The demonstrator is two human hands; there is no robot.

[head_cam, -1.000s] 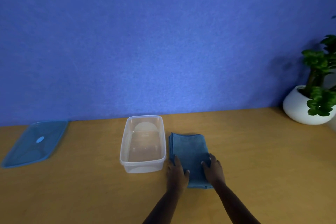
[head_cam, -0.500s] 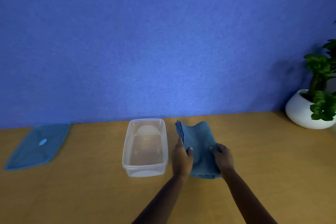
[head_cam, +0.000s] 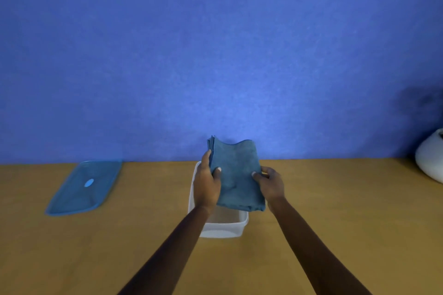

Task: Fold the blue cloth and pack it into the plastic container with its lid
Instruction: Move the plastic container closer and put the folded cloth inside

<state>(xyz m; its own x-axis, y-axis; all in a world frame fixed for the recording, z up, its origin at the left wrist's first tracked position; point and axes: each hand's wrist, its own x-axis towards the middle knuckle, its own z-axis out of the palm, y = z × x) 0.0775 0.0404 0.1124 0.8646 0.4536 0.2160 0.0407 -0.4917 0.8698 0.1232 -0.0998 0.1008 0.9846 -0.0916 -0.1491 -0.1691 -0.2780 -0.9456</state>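
The folded blue cloth (head_cam: 236, 175) hangs in the air above the clear plastic container (head_cam: 225, 227), held by both hands. My left hand (head_cam: 206, 184) grips its left edge with the thumb on top. My right hand (head_cam: 271, 183) pinches its right edge. The cloth and my left hand hide most of the container; only its near end and a strip of its left rim show. The translucent blue lid (head_cam: 84, 187) lies flat on the table, far left of the container.
A wooden table (head_cam: 335, 199) runs up to a blue wall. A white plant pot (head_cam: 430, 158) stands at the right edge of the view, at the back of the table.
Both hands lifted the folded cloth off the table and carried it left, from beside the container to above it. The view has shifted to the left.
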